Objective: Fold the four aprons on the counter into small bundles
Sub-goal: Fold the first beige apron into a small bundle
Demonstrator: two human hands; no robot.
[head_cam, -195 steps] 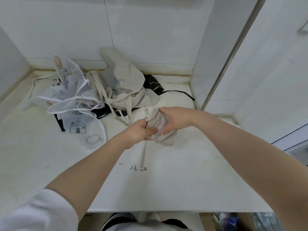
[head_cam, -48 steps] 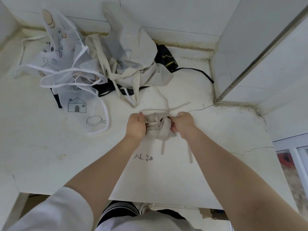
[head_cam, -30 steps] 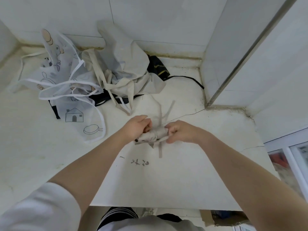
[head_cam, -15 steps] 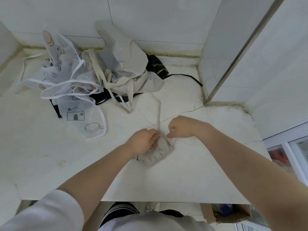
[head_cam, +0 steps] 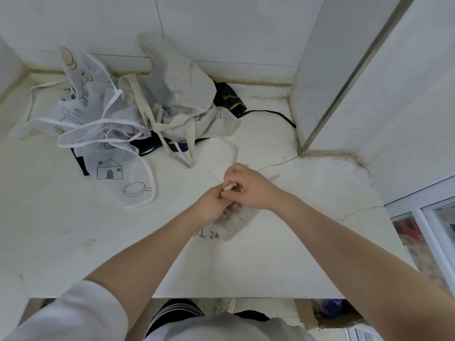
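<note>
The white counter (head_cam: 73,230) fills most of the view, meeting tiled walls at the far side and a wall corner at the far right; a thin crack (head_cam: 278,164) runs across its surface near the middle. At the far left lies a heap of three unfolded aprons. The sheer white apron (head_cam: 105,134), printed with a house and other drawings and edged in white tape, sprawls leftmost. The beige apron (head_cam: 179,102) lies just to its right, partly propped against the far wall, its straps trailing toward you. The black apron (head_cam: 229,99) lies largely beneath these two, with one strap (head_cam: 273,113) curving out to the right across the counter.

Near the middle of the counter, well apart from the heap, rests the small beige bundle (head_cam: 234,217), touching the surface and partly covered by your hands. Your left hand (head_cam: 211,205) has its fingers curled onto the top of the bundle. Your right hand (head_cam: 248,188) is just beyond it, touching the left; its fingers pinch a pale strap end (head_cam: 229,187) above the bundle. A thin ring (head_cam: 242,169) shows on one right finger. Small dark marks (head_cam: 206,234) sit on the counter beside the bundle's near edge.
</note>
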